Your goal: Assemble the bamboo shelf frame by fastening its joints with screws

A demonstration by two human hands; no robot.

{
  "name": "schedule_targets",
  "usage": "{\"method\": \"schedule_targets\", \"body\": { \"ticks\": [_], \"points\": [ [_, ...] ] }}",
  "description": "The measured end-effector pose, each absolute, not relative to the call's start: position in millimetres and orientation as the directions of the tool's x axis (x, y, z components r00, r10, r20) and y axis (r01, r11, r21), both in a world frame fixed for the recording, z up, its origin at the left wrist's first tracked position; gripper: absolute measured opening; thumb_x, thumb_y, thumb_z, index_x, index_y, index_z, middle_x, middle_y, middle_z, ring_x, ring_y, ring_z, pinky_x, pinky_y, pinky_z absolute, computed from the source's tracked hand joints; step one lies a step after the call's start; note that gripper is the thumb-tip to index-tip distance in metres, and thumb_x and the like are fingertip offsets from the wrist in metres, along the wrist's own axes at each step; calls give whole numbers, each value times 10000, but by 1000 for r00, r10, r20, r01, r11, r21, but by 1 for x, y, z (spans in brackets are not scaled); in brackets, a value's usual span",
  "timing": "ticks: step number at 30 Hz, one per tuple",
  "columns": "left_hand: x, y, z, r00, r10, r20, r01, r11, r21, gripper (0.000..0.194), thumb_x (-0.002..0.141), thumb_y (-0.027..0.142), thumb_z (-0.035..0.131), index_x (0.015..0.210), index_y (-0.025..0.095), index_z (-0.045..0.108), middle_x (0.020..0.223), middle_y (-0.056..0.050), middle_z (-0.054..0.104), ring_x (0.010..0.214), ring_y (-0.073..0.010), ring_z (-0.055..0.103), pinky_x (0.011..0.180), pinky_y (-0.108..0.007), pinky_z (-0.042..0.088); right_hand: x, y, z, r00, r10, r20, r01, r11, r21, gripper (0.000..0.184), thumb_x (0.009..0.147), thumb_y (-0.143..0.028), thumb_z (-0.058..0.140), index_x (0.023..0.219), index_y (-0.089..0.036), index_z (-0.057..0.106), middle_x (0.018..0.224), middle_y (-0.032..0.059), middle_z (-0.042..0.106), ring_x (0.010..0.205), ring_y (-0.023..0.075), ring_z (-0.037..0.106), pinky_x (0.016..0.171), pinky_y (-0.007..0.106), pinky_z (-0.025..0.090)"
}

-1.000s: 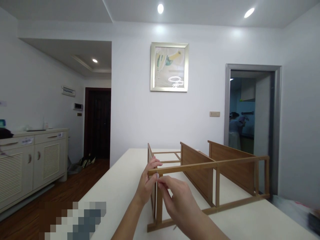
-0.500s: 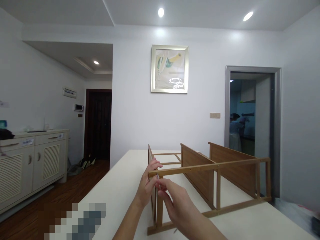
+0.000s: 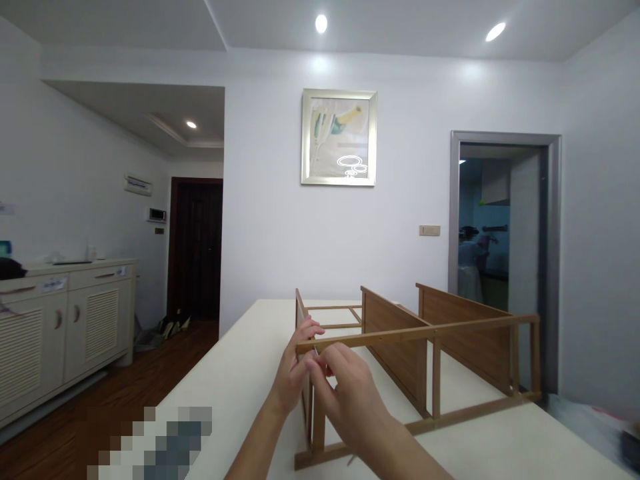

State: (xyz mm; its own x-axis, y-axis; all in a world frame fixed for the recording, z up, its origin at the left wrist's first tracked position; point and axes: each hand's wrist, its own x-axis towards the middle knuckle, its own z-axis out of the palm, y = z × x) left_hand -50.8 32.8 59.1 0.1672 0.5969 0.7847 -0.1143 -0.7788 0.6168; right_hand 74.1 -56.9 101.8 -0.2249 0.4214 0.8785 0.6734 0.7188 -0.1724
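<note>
A brown wooden shelf rack (image 3: 395, 360) lies on its side on the white table (image 3: 240, 353), its panels standing on edge. At the rack's near left corner, my left hand (image 3: 293, 373) is closed around the end of the upper rail, fingers behind it and thumb in front. My right hand (image 3: 347, 390) is closed in a pinch just below that rail, touching the left thumb. Between its fingertips is a thin metal rod (image 3: 316, 350), mostly hidden, so I cannot tell whether it is a screw or a key.
Under the lower rail a thin metal piece (image 3: 351, 460) lies on the table. A white cabinet (image 3: 70, 320) stands at the left. Plastic wrapping (image 3: 585, 420) is at the right edge. Beyond the doorway (image 3: 455, 213), a person (image 3: 470, 260) is in another room.
My right hand has shifted slightly up and its fingers have turned around the metal rod, covering more of it. My left hand and the rack have stayed put.
</note>
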Motion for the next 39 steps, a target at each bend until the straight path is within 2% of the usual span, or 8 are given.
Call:
{"method": "schedule_targets", "body": {
  "ticks": [3, 5, 11, 17, 23, 28, 33, 39],
  "points": [
    [-51, 33, 59, 174, 582, 795, -123, -788, 604, 391, 855, 498, 551, 1093, 207, 657, 1331, -103, 555, 1408, -319, 315, 1172, -499, 215, 70, -59, 104, -118, 604, 789, 562, 695, -448, 180, 940, -284, 493, 773, -219, 493, 710, 2, 615, 606, 131, 551, 575, 245, 420],
    [-51, 32, 59, 173, 590, 788, -123, -781, 612, 373, 862, 481, 555, 1094, 207, 658, 1332, -102, 556, 1409, -316, 314, 1172, -501, 212, 69, -60, 107, -63, 685, 726, 492, 654, -574, 154, 929, -305, 500, 800, -220, 489, 691, -12, 611, 577, 127, 539, 549, 239, 404],
    [-51, 33, 58, 176, 605, 777, -124, -769, 627, 328, 869, 415, 569, 1114, 214, 654, 1353, -95, 548, 1424, -306, 293, 1176, -497, 205, 67, -59, 108, 39, 813, 581, 263, 552, -791, 131, 889, -336, 530, 844, -224, 479, 641, -34, 557, 574, 140, 520, 530, 245, 404],
    [-51, 33, 57, 165, 588, 792, -103, -788, 606, 451, 862, 459, 581, 1245, 222, 588, 1407, -107, 518, 1421, -313, 303, 1170, -502, 218, 66, -64, 106, 36, 834, 551, 223, 530, -818, 175, 895, -372, 518, 830, -210, 511, 673, -11, 580, 579, 139, 525, 536, 253, 434],
    [-50, 31, 57, 146, 556, 819, -48, -823, 567, 361, 872, 452, 579, 1147, 222, 619, 1411, -108, 506, 1399, -309, 343, 1156, -508, 241, 66, -63, 103, 21, 851, 524, 155, 515, -843, 231, 899, -417, 515, 827, -198, 520, 700, 4, 610, 572, 136, 557, 555, 266, 483],
    [-50, 35, 55, 135, 544, 828, -9, -835, 550, 328, 883, 444, 563, 1126, 228, 615, 1386, -105, 512, 1378, -296, 372, 1144, -489, 270, 64, -63, 103, 27, 870, 493, 102, 488, -867, 169, 888, -367, 512, 845, -204, 509, 672, -10, 597, 554, 135, 557, 516, 253, 480],
    [-51, 37, 53, 153, 509, 847, -17, -856, 518, 437, 866, 559, 530, 1143, 230, 608, 1381, -114, 507, 1375, -310, 370, 1139, -498, 274, 63, -68, 103, -4, 819, 574, 268, 554, -788, 131, 883, -309, 509, 833, -198, 557, 716, 14, 620, 624, 145, 573, 575, 256, 483],
    [-52, 38, 49, 152, 525, 838, -2, -847, 531, 449, 861, 573, 517, 1135, 231, 616, 1380, -110, 507, 1357, -320, 393, 1141, -511, 270, 67, -65, 100, -38, 861, 508, 129, 508, -852, 109, 855, -233, 525, 771, -182, 574, 661, -13, 608, 572, 120, 582, 579, 232, 476]
  ]
}}
